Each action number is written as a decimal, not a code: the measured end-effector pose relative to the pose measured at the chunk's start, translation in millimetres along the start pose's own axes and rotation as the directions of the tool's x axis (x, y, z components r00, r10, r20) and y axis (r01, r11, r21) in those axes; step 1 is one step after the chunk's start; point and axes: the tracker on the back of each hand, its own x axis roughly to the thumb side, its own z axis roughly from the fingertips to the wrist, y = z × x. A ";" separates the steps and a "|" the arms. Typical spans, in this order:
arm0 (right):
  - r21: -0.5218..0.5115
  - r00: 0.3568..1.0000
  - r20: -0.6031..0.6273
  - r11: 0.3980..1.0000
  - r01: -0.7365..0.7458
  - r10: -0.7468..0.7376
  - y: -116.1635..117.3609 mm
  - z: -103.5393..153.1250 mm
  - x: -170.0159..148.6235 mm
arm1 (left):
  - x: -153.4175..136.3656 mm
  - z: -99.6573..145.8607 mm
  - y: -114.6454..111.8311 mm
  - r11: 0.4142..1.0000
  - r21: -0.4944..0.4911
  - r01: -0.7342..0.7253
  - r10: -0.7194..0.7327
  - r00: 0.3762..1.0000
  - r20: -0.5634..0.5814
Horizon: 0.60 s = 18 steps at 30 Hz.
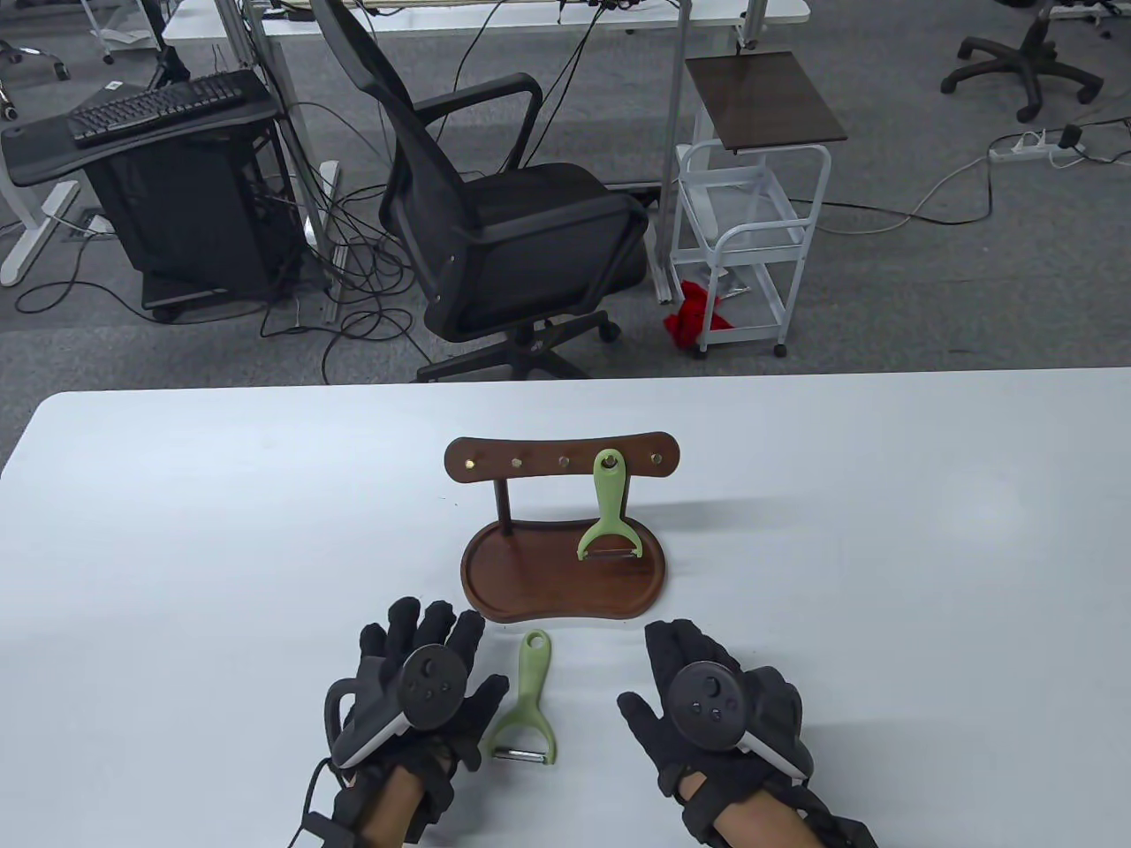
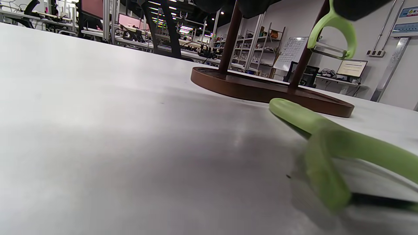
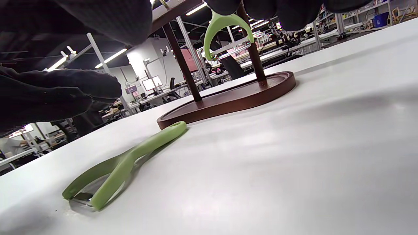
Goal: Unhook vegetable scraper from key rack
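Start of unhooking: left hand [image 1: 415, 698] and right hand [image 1: 716, 707] flat, spread, empty on desk [image 1: 884, 530]. Vegetable scraper [image 1: 608, 508] hanging on key rack [image 1: 562, 459]. Next: reach, lift off peg.

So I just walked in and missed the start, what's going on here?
A person in sensor gloves is clearing peelers off a wooden key rack. One green peeler lies on the table between the hands; another hangs from a hook. The left hand and right hand rest flat, holding nothing.
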 end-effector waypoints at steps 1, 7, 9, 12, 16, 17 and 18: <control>0.000 1.000 -0.001 1.000 -0.003 0.003 0.2 0.1 0.0 | -0.2 -0.5 0.0 1.000 -0.009 -0.003 0.003 1.000 -0.002; -0.013 1.000 -0.019 1.000 0.003 -0.004 -0.5 -1.6 2.1 | -5.6 0.8 5.0 1.000 -0.006 -0.029 0.029 0.999 -0.018; -0.014 1.000 -0.016 1.000 -0.007 0.007 -1.1 -2.9 5.7 | -5.7 0.1 4.4 0.999 -0.012 -0.041 0.041 0.999 -0.026; -0.025 0.999 -0.018 0.999 -0.027 0.026 -6.4 -7.2 13.1 | -1.3 -1.1 2.7 0.999 -0.037 -0.029 0.029 0.999 -0.022; -0.029 0.999 -0.031 0.999 -0.023 0.022 -16.2 -18.7 20.3 | 1.7 -1.9 5.1 0.998 -0.027 -0.051 0.050 0.999 -0.019; -0.028 0.999 -0.047 0.999 -0.029 0.027 -19.3 -22.4 21.4 | 1.7 -1.8 5.9 0.998 -0.022 -0.056 0.056 0.998 -0.023; -0.032 0.998 -0.057 0.999 -0.036 0.034 -21.7 -25.0 22.1 | 1.5 -1.7 6.4 0.998 -0.013 -0.057 0.057 0.998 -0.024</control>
